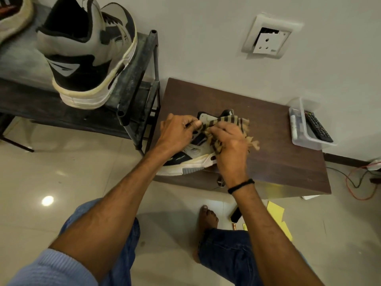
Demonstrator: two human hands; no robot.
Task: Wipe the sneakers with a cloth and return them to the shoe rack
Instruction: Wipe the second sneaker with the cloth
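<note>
Wiping is in hand: your left hand grips the sneaker on the desk mid-frame, right hand fingers clutching the cloth against it. Next, likely: finish rubbing, then lift it to the shoe rack, upper left.

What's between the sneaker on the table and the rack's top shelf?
Nothing visible. The left hand grips the sneaker, the right hand holds the cloth on it, beside the shoe rack; the other sneaker fills the top shelf's near end.
</note>
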